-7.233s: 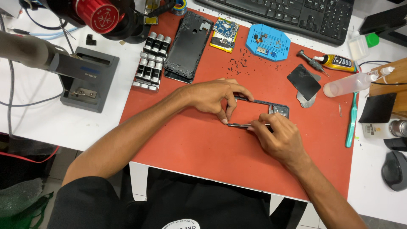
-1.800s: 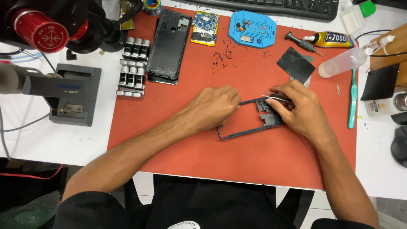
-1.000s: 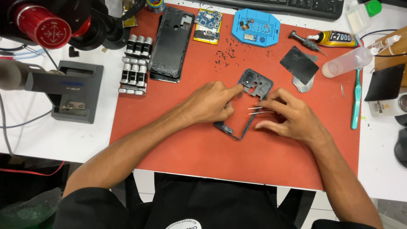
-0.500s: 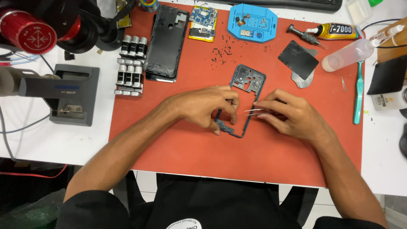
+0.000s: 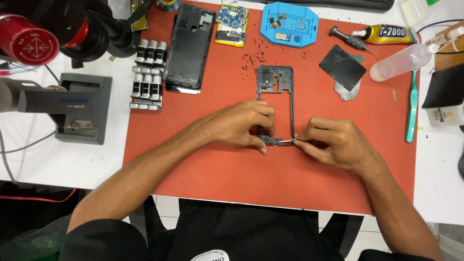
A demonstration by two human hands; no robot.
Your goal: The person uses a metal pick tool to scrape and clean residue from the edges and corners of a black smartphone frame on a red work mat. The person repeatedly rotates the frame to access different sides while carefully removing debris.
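Note:
A dark phone middle frame [image 5: 275, 82] lies upright on the red work mat [image 5: 232, 169], camera cutout at the far end. My left hand [image 5: 241, 126] presses down on the frame's near left corner, fingers curled over its lower edge. My right hand [image 5: 333, 142] pinches thin metal tweezers [image 5: 289, 140], whose tips touch the frame's bottom edge.
On the mat's far side lie a black phone back housing [image 5: 188, 46], a circuit board [image 5: 232, 21], a blue parts tray [image 5: 289, 24], a dark panel [image 5: 342, 67], a glue tube [image 5: 386, 34] and loose debris. A clamp set [image 5: 147, 75] sits left; a teal toothbrush [image 5: 412, 106] right.
The frame has been turned from a slanted pose to straight upright. My left hand shifted to its lower left corner, and the tweezers dropped from mid-frame to the bottom edge.

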